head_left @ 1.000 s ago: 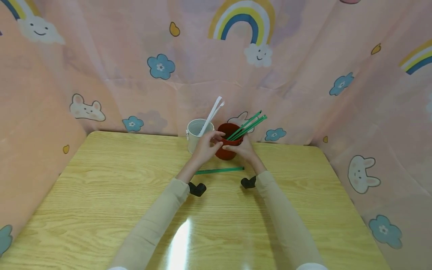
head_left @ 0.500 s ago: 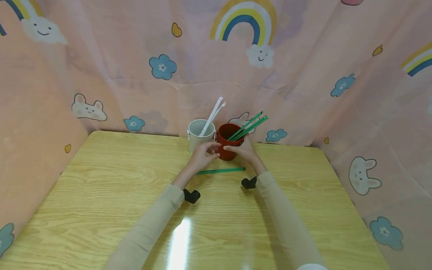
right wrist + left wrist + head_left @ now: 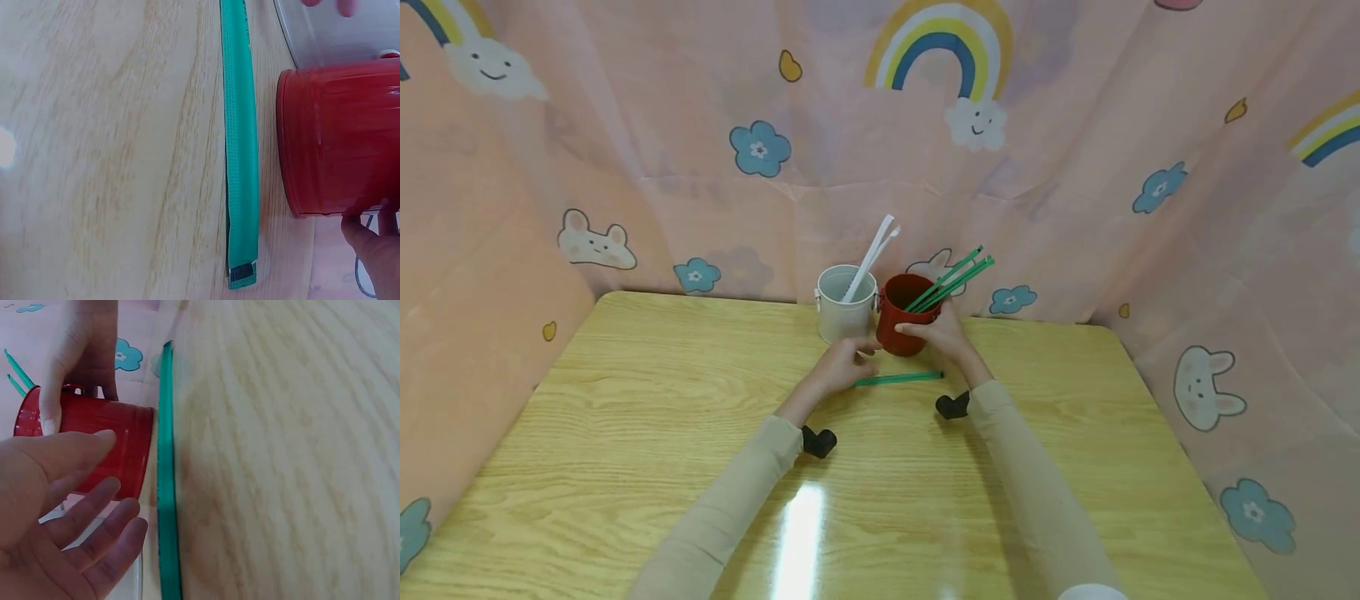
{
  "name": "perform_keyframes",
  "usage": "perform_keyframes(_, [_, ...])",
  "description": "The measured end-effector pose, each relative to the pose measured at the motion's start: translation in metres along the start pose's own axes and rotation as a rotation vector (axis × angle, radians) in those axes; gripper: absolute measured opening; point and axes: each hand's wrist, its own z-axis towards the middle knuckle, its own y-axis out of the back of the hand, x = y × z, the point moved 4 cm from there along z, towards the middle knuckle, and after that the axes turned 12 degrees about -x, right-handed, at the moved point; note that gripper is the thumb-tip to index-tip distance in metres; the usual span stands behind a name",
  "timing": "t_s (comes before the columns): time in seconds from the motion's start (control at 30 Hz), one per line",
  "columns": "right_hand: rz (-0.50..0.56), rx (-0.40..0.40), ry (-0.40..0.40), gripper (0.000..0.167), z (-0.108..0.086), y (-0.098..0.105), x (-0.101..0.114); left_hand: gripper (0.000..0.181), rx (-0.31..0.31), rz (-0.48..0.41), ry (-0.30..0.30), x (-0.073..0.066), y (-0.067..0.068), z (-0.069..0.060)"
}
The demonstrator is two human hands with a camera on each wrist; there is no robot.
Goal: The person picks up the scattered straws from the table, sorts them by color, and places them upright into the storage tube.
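Observation:
My right hand holds the red bucket at its right side, thumb across the front. Several thin green-wrapped straws lean out of that bucket. Another green-wrapped straw lies on the table in front of it. Close to this straw's left end is my left hand, its fingers loosely bent and apart. In the left wrist view nothing is between the left hand's fingers, and the straw lies beyond their tips. To the left stands a white bucket with white-wrapped straws leaning in it.
Both buckets stand side by side at the back of the wooden table, near a pink patterned curtain. Black camera mounts stick out from both wrists.
My left hand has come away from the red bucket, moving down and left toward the lying straw. The right hand stays on the red bucket, and both buckets keep their places.

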Motion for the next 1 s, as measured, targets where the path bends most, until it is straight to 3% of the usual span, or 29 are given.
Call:
perform_keyframes(0.23, [-0.002,-0.008,0.008,0.084,0.0,-0.001,-0.002,0.041,0.04,0.159,0.019,0.009,-0.004,-0.001])
perform_keyframes(0.33, [0.009,-0.001,0.003,0.084,-0.001,-0.001,0.003,0.039,0.044,0.187,0.015,0.011,-0.005,-0.001])
perform_keyframes(0.6, [0.068,0.041,-0.001,0.083,-0.012,-0.001,0.027,0.04,0.083,0.151,0.061,0.013,-0.007,-0.004])
perform_keyframes(0.77, [0.058,0.026,0.004,0.083,-0.013,-0.001,0.029,0.039,0.073,0.153,0.081,0.014,-0.007,-0.004])
perform_keyframes(1.0, [0.061,0.024,0.011,0.083,-0.011,0.001,0.027,0.032,0.089,0.178,0.158,0.015,-0.007,-0.005])
